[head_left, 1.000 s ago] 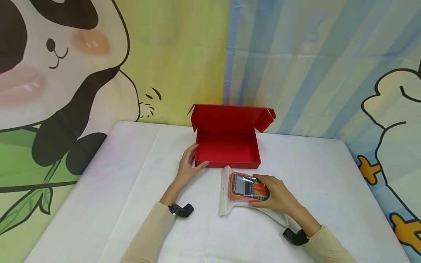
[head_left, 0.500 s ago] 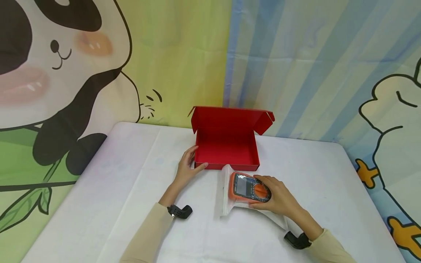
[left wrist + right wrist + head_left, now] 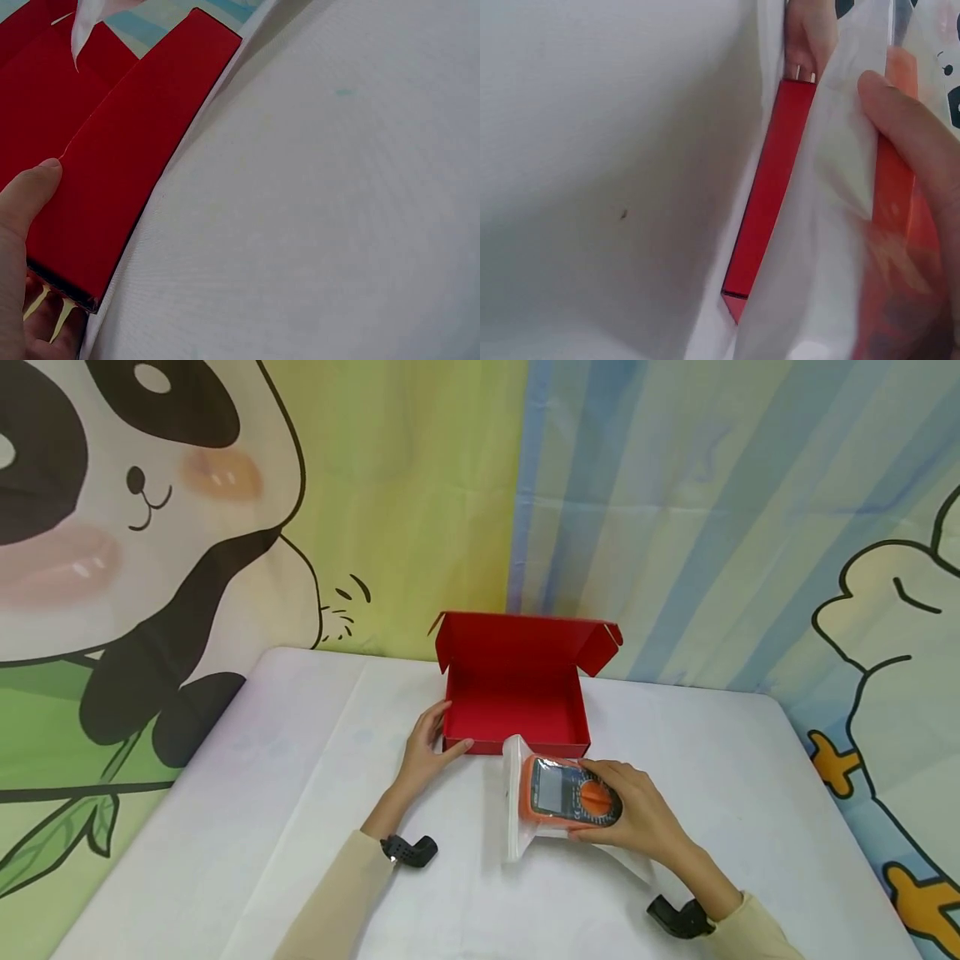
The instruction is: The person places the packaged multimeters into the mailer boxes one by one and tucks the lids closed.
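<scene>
An orange digital multimeter [image 3: 557,792] with a grey screen and orange dial is sealed in a clear plastic bag [image 3: 513,814]. My right hand [image 3: 637,810] grips it by the dial end, thumb on the near side and fingers on the far side. The bag's left end hangs at the front wall of an open red cardboard box [image 3: 517,710]. My left hand [image 3: 423,756] holds the box at its front left corner. In the left wrist view the thumb [image 3: 37,187] lies on the front wall's upper edge, with the other fingers at the left side.
The box's lid [image 3: 517,639] stands raised at the back with its side flaps spread. A white cloth [image 3: 300,827] covers the table. Behind it hangs a printed curtain [image 3: 420,510] with a panda and stripes. Each wrist wears a black camera mount [image 3: 408,852].
The bagged multimeter has risen slightly and shifted closer to the box, its bag now overlapping the front edge. My left hand keeps its place on the box. The head view has tilted up a little.
</scene>
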The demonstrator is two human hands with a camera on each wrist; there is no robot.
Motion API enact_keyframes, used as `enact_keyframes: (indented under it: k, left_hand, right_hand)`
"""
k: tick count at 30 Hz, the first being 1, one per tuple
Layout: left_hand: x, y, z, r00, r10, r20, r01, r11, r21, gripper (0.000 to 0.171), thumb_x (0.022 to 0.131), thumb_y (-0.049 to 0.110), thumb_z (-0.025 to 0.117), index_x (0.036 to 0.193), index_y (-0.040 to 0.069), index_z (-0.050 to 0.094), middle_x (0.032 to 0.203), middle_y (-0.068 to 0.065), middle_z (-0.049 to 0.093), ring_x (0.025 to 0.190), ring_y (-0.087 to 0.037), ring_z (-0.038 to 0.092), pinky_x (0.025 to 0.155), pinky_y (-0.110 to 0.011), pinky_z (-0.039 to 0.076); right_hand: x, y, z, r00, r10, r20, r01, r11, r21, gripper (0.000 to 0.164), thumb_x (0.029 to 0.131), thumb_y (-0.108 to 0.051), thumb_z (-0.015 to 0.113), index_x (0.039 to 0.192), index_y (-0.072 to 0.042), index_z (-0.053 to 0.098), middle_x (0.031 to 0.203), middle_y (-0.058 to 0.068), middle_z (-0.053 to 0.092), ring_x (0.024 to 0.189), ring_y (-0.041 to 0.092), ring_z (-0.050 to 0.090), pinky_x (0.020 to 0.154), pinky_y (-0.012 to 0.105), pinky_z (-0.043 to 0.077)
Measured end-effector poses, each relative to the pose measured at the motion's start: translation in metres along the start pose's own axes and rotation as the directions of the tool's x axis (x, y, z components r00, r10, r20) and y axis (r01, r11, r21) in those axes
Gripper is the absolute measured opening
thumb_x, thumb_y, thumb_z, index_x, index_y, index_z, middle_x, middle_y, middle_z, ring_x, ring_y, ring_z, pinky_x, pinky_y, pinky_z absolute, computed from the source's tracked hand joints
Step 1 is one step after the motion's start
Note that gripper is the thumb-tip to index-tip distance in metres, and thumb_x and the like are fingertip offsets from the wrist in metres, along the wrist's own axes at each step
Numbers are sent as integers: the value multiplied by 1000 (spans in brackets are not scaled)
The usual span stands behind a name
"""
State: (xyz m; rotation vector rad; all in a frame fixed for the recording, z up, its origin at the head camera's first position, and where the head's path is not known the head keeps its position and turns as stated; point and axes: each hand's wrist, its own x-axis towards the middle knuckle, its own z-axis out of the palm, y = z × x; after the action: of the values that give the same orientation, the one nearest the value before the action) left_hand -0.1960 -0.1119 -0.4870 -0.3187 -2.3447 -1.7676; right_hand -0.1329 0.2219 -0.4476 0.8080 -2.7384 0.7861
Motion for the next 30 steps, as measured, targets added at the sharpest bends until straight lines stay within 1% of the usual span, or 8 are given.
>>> enact_keyframes:
  k: [5,7,11,14,18,22,25,30]
  left_hand:
    - [0,-2,-1,1000,-12,-7,12,1000,-24,71,84,5,75,144,-3,39,149,-20,37,136,-39,38,111,-50,35]
    - [0,-3,-1,1000,-14,-9,14,1000,-17,71,84,5,75,144,-3,38,150,-20,36,136,-40,38,111,-51,34]
    - [-1,0,-3,1000,-8,-4,8,1000,-3,71,84,8,76,144,-3,40,149,-21,37,136,-39,40,110,-50,37]
    - [-1,1,-1,1000,4,-1,-4,1000,1,71,83,9,77,144,-4,40,148,-22,38,136,-39,40,109,-49,37]
    - [1,-15,3,1000,-4,-11,4,1000,-5,73,83,7,77,145,-2,39,149,-21,37,137,-38,39,111,-50,36]
    - [2,-32,7,1000,-28,-10,28,1000,-1,75,82,11,79,146,5,40,150,-13,38,138,-33,38,111,-47,36]
    - [2,-38,6,1000,-22,-12,22,1000,-3,75,81,16,80,146,9,42,150,-8,39,139,-29,38,111,-46,37]
    - [5,-39,5,1000,19,-18,-20,999,-26,76,81,22,81,146,9,43,150,-8,40,137,-29,39,111,-48,37]
  right_hand:
    - [8,-1,-3,999,-5,-42,7,999,46,90,59,-45,92,135,-12,56,122,12,62,103,24,56,85,53,48]
    - [12,0,-4,999,2,-51,1,999,52,90,59,-43,92,135,-11,56,121,12,63,102,23,56,84,51,48]
    - [19,3,-1,998,26,-61,-25,999,32,90,59,-42,92,134,-10,56,120,13,63,97,23,56,78,45,51]
    - [21,4,0,996,52,-72,-52,999,7,89,59,-42,92,134,-8,57,118,15,63,95,25,57,75,44,52]
    - [26,4,3,993,87,-76,-90,996,-29,90,58,-43,92,133,-6,57,117,18,63,95,28,57,78,50,50]
    - [30,4,3,992,118,-51,-121,991,-63,92,58,-46,91,133,-4,58,115,19,63,96,29,57,79,52,50]
    - [35,4,1,991,131,-29,-133,988,-76,92,59,-48,90,133,-4,57,115,18,63,96,28,57,79,50,49]
    - [47,6,-4,990,141,-14,-142,986,-89,92,60,-49,90,134,-5,57,117,19,62,97,30,57,80,50,47]
